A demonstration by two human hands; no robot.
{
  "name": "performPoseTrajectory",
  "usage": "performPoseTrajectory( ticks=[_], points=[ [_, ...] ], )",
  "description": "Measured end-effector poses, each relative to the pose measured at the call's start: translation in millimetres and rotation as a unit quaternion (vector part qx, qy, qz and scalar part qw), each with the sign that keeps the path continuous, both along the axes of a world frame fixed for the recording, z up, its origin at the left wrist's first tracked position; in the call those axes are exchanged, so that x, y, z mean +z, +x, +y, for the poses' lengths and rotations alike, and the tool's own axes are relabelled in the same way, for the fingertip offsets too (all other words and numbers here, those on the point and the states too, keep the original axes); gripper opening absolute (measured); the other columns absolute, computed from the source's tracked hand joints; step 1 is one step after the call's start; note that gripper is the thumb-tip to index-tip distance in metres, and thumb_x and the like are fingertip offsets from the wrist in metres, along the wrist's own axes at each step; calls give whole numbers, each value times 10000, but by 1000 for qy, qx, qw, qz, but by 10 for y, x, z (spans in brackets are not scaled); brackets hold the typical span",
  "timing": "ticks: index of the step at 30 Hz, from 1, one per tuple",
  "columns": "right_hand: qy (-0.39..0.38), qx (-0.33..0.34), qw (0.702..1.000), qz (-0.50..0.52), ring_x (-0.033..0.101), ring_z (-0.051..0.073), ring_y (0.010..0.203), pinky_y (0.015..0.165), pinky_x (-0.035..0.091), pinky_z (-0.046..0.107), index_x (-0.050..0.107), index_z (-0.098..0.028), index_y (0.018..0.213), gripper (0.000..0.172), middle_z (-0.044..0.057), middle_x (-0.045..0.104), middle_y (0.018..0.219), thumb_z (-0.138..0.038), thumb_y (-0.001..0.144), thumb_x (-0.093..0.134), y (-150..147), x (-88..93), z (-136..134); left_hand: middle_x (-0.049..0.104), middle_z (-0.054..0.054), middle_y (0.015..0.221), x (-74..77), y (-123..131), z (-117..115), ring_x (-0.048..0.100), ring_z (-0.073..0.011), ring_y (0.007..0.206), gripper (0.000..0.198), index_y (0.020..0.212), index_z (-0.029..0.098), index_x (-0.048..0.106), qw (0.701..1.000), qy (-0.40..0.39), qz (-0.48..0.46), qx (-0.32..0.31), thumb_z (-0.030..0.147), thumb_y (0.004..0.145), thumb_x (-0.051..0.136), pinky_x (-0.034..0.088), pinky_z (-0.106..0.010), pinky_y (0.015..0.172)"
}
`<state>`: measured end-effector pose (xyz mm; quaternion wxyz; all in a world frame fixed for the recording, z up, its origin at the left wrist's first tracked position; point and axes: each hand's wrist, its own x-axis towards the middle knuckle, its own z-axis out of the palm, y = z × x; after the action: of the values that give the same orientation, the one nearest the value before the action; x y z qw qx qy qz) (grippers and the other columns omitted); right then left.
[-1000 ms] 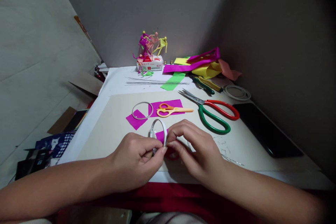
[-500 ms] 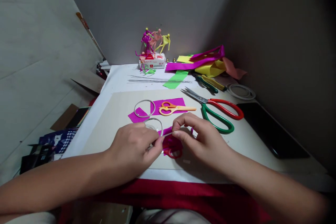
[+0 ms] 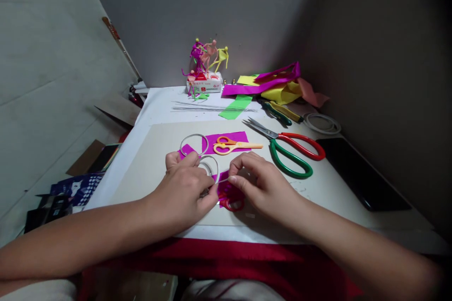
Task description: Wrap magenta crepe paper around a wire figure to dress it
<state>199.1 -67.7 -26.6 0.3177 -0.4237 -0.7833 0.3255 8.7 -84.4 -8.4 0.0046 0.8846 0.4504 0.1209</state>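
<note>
My left hand (image 3: 185, 188) rests on the beige board (image 3: 148, 169), fingers closed on a small clear tape roll (image 3: 209, 165). My right hand (image 3: 259, 183) pinches the thin strip of tape (image 3: 222, 180) drawn out from that roll. Between and below the two hands lies a magenta paper piece with a small red ring-shaped thing (image 3: 231, 197). Just beyond the left hand a second tape ring (image 3: 194, 144) lies on a magenta scrap.
Orange scissors (image 3: 235, 146) lie on a magenta rectangle; big red-and-green scissors (image 3: 289, 148) to the right. A dark phone (image 3: 360, 174), tape rolls (image 3: 322, 123), pliers (image 3: 278, 112), coloured paper strips (image 3: 271, 85), wires (image 3: 208, 108) and small wire figures on a box (image 3: 205, 68) stand further back.
The tape roll, held upright a second ago, now lies lower toward the board. A strip has been pulled out between the hands, and the left hand has shifted slightly forward.
</note>
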Motion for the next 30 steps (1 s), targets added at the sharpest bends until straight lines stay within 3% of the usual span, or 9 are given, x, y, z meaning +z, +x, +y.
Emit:
performPoseTrajectory(
  ticks=[8, 12, 17, 24, 30],
  points=[
    [-3, 4, 1000, 11, 542, 172, 788, 733, 399, 314, 535, -193, 789, 83, 9, 597, 799, -126, 836, 523, -3, 40, -19, 575, -10, 547, -14, -23, 69, 437, -179, 728, 281, 549, 148, 532, 997, -61, -22, -31, 157, 829, 511, 279, -395, 751],
    [34, -22, 999, 16, 540, 181, 835, 781, 393, 328, 527, -196, 794, 64, 13, 597, 831, -152, 834, 550, 39, 49, 10, 497, -4, 543, -27, -54, 96, 458, -136, 630, 292, 569, 142, 538, 987, -107, -108, -43, 130, 853, 470, 354, -276, 627],
    [63, -35, 997, -1, 515, 188, 858, 823, 371, 353, 519, -199, 791, 92, 18, 592, 842, -123, 843, 524, 65, 39, 38, 458, 39, 489, -2, -102, 90, 394, -82, 467, 277, 654, 138, 623, 974, -153, -161, -49, 172, 884, 471, 313, -230, 496],
    [57, -42, 996, -45, 503, 196, 845, 803, 360, 366, 491, -199, 784, 104, 26, 580, 844, -117, 847, 499, 36, 28, 42, 339, 65, 468, -54, -114, 116, 305, -64, 439, 263, 598, 132, 595, 975, -107, -188, -43, 125, 845, 504, 260, -234, 464],
    [85, -31, 995, -49, 489, 188, 816, 792, 345, 369, 450, -199, 799, 119, 23, 557, 822, -93, 852, 462, 26, 6, 21, 380, 55, 500, -105, -114, 129, 334, -66, 469, 194, 638, 125, 609, 973, -35, -213, -77, 76, 806, 525, 273, -235, 482]
  ],
)
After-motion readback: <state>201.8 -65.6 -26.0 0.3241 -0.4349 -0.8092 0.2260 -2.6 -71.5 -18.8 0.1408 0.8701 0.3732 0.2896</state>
